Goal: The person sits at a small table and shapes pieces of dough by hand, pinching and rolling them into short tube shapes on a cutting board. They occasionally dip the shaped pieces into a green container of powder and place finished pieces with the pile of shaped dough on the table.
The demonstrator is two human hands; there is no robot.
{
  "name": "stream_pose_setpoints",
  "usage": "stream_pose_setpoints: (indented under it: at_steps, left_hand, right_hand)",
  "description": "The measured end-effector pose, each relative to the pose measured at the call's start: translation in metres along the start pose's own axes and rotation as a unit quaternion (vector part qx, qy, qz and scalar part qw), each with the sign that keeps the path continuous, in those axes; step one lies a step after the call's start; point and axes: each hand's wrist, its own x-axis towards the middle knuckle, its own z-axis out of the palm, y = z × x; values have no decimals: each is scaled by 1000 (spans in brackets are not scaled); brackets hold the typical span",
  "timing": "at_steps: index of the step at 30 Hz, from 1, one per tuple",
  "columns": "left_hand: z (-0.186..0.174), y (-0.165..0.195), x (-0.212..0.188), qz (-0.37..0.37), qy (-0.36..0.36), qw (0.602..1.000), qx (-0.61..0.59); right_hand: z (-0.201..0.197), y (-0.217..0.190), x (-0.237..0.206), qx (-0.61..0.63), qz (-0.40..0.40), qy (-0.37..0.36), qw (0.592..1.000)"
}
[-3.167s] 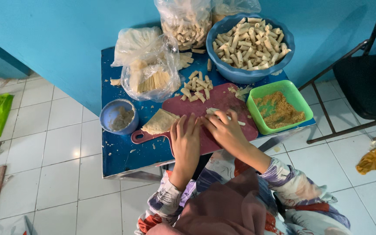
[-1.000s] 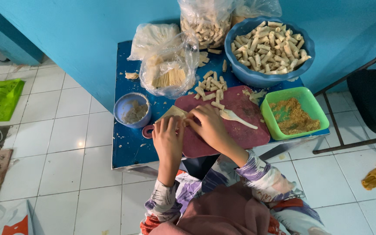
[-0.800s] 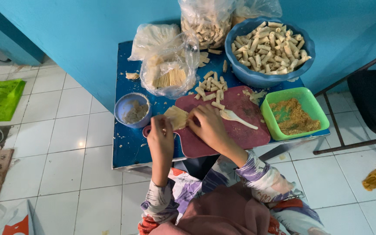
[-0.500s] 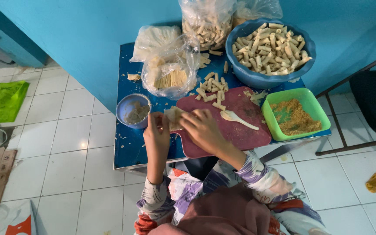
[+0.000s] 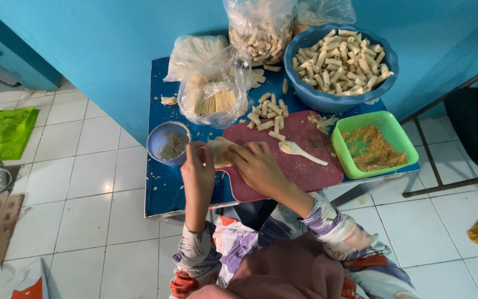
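Hands meet at the near-left corner of the red cutting board (image 5: pixel 300 160): left hand (image 5: pixel 197 166) and right hand (image 5: pixel 258 166) both pinch a pale wrapper (image 5: pixel 219 150) between them. Beside the left hand stands a small blue bowl (image 5: pixel 164 147); beyond the right hand lie a white spoon (image 5: pixel 300 150) and loose rolls (image 5: pixel 266 113). Compared with a moment before, the left hand has shifted slightly toward the bowl, fingers curled.

Blue table (image 5: pixel 167 188) with red cutting board (image 5: pixel 305 166), green tub (image 5: pixel 373 145), small blue cup (image 5: pixel 167 143).

Matt red plastic cutting board (image 5: pixel 311 160); glossy clear plastic bag (image 5: pixel 214 94); glossy floor tiles (image 5: pixel 95 188)
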Motion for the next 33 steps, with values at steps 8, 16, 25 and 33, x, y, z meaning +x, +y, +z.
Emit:
stream_pose_setpoints:
  at_steps: [8, 16, 25, 33]
  left_hand:
    - [-30, -28, 15, -58, 46, 995, -62]
    - [-47, -13, 13, -113, 110, 971, -180]
    - [-62, 15, -2, -65, 193, 960, -194]
    - [-24, 43, -21, -32, 103, 990, 94]
  right_hand:
    - [7, 0, 1, 7, 17, -12, 1000]
    - [13, 4, -4, 3, 12, -24, 1000]
    - [6, 3, -6, -2, 4, -64, 998]
    - [-35, 18, -26, 33, 177, -18, 983]
